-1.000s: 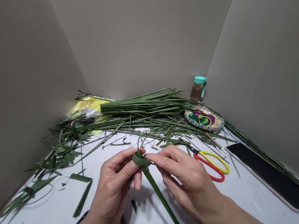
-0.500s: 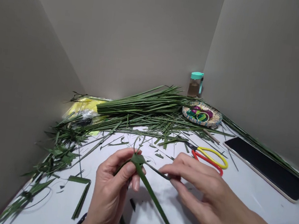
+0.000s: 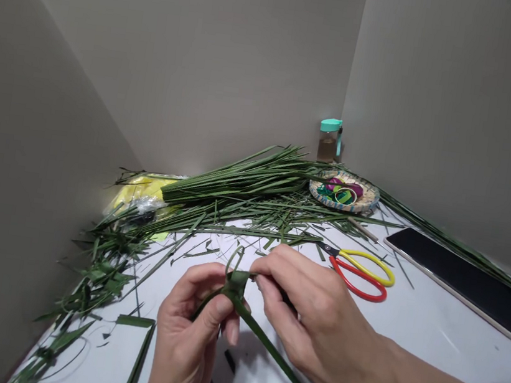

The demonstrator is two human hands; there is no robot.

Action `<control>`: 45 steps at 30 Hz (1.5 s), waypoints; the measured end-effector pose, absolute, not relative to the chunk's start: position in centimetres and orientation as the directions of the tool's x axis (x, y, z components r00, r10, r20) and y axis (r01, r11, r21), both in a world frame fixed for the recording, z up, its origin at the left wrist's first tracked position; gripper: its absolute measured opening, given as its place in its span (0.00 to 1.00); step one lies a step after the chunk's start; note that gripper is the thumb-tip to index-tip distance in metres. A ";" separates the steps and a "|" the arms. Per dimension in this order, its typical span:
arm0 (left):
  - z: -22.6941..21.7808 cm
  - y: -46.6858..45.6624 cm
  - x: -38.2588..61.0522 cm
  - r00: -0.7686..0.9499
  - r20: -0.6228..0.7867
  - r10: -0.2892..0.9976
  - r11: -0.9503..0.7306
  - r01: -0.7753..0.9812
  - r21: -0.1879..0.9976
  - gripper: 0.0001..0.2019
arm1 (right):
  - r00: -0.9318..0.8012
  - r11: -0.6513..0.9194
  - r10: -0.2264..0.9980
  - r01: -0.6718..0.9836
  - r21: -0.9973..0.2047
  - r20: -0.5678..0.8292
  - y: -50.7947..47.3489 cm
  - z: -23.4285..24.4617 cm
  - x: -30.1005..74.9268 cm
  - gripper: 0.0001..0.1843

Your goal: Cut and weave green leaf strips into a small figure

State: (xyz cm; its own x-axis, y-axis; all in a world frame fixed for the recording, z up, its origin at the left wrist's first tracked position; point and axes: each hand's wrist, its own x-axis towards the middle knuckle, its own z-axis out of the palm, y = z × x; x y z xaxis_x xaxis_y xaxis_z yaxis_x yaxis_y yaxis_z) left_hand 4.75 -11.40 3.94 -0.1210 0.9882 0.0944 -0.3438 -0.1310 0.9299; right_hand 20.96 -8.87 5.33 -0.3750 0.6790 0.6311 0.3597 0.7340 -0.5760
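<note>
Fingers [image 3: 221,305] of our left hand [image 3: 187,333] and right hand [image 3: 315,312] pinch a knotted palm-leaf strip [image 3: 236,283] above the desk [image 3: 426,358].
Our right fingertips [image 3: 268,268] hide the strip's end; its lower tail runs out of view. Beyond lie red-and-yellow scissors [image 3: 360,274] and a leaf bundle [image 3: 237,186].

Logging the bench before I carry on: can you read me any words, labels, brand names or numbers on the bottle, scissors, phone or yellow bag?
No readable text: the bottle, the scissors and the phone show none, and any print on the yellow plastic bag is too small or blurred to read.
</note>
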 end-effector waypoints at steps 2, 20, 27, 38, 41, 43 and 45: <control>4.0 -11.5 4.7 -0.139 0.097 0.986 -0.139 -0.342 0.929 0.10 | -0.375 0.733 0.680 0.334 -0.592 0.630 -8.9 5.3 20.9 0.11; 3.9 -11.4 4.6 -0.112 0.129 0.985 -0.161 -0.349 0.923 0.08 | -0.350 0.532 0.833 0.294 -0.794 0.428 -9.4 5.8 20.7 0.11; 3.9 -11.3 4.7 -0.123 0.141 0.982 -0.178 -0.375 0.910 0.09 | -0.419 0.171 0.900 0.095 -0.981 0.116 -9.1 6.5 20.5 0.08; 3.5 -11.1 4.8 -0.089 0.194 0.977 -0.213 -0.350 0.912 0.08 | -0.488 0.041 0.871 -0.039 -0.998 0.055 -8.9 7.1 20.8 0.06; 3.3 -11.1 4.8 -0.093 0.163 0.982 -0.185 -0.362 0.913 0.08 | -0.476 0.059 0.878 -0.001 -0.998 0.053 -8.8 6.9 20.7 0.06; 3.3 -11.1 4.7 -0.102 0.150 0.983 -0.177 -0.364 0.914 0.08 | -0.468 0.079 0.880 -0.028 -0.996 0.083 -8.7 6.8 20.4 0.07; 3.3 -11.0 4.7 -0.102 0.150 0.983 -0.177 -0.362 0.915 0.08 | -0.447 0.107 0.886 -0.059 -0.993 0.122 -8.8 6.6 20.2 0.07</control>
